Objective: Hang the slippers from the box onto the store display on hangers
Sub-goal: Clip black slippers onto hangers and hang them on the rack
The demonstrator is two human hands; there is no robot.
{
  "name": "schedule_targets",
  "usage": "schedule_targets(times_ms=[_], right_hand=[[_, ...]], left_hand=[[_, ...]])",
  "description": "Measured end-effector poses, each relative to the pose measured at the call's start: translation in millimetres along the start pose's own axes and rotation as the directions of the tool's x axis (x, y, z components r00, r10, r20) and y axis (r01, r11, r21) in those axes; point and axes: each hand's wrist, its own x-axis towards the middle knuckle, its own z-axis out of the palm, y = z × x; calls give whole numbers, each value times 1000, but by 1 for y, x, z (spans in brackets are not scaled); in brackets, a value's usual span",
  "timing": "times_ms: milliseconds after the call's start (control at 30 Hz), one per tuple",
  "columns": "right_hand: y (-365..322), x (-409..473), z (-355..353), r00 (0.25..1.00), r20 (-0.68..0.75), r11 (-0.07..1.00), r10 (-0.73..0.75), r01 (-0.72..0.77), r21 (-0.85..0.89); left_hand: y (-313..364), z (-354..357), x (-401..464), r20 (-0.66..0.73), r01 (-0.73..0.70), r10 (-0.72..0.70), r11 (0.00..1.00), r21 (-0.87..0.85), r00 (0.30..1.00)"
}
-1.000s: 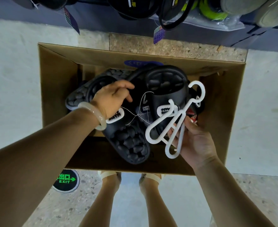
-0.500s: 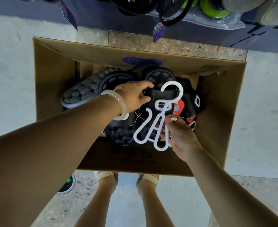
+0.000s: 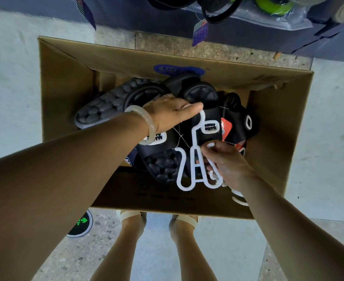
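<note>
Open cardboard box (image 3: 65, 94) on the floor, black slippers piled inside. Left arm extended from lower left across the near wall of the box; pale bangle (image 3: 146, 126) at the wrist. Left hand (image 3: 170, 113) laid palm-down on the black slippers (image 3: 205, 110) at the middle of the pile, thumb straight along the strap, fingers bent over the far side and hidden, so grip there cannot be told. Right arm extended from lower right; right hand (image 3: 225, 163) curled, thumb and fingers pinching the white plastic hanger (image 3: 189, 169) at its forked middle. Hanger held flat over the slippers, hook end pointing away and passing under the left thumb beside the labelled strap, loops toward the near wall. Second white hanger (image 3: 239, 197) partly visible beneath the right wrist. Grey slipper (image 3: 104, 106) at the left of the pile. Red tag (image 3: 227, 127) showing at the right. Display footwear (image 3: 217, 9) hanging above the box.
</note>
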Motion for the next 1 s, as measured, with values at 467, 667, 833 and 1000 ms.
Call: schedule_targets(times_ms=[467,667,833,1000], right_hand=[[-38,19,36,949,-291,808,119,78,585],[-39,13,29,937,-317,938,146,-29,345],[-19,4,34,974,-221,892,47,59,449],[-19,6,42,986,-164,863,-7,88,497]], left_hand=[[-16,1,15,-270,-24,4,997,-72,963],[-6,6,24,-312,26,-31,999,-21,950],[-4,5,18,-298,12,-1,999,35,954],[7,13,13,-287,-4,48,988,154,957]])
